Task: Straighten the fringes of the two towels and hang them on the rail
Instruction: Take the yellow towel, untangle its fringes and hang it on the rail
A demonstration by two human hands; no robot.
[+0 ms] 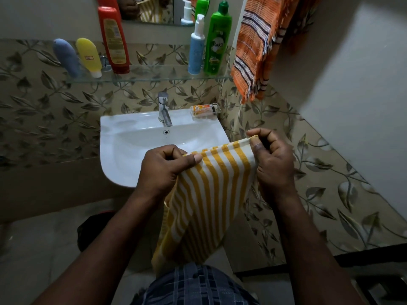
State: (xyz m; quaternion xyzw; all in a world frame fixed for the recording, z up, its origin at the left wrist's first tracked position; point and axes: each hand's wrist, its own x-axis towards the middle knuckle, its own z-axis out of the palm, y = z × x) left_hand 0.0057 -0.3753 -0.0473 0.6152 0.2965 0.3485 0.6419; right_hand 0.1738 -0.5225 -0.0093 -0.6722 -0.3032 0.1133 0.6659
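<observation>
A: Two grips, on what?
B: Left grip [163,170] and right grip [273,164] each pinch the top edge of the yellow towel [211,194], thumb over curled fingers; it hangs stretched between them, before the sink [123,146].
A: Other towel?
B: Orange towel [253,51] hangs at upper right, fringe down.
A: Any writing?
B: "Vatika" on the green bottle [217,42], on the glass shelf [143,79].

A home bathroom: a white washbasin [132,146] with tap [164,108] at centre, toiletry bottles [217,38] on a glass shelf [154,73] above, leaf-patterned wall tiles [44,111].
</observation>
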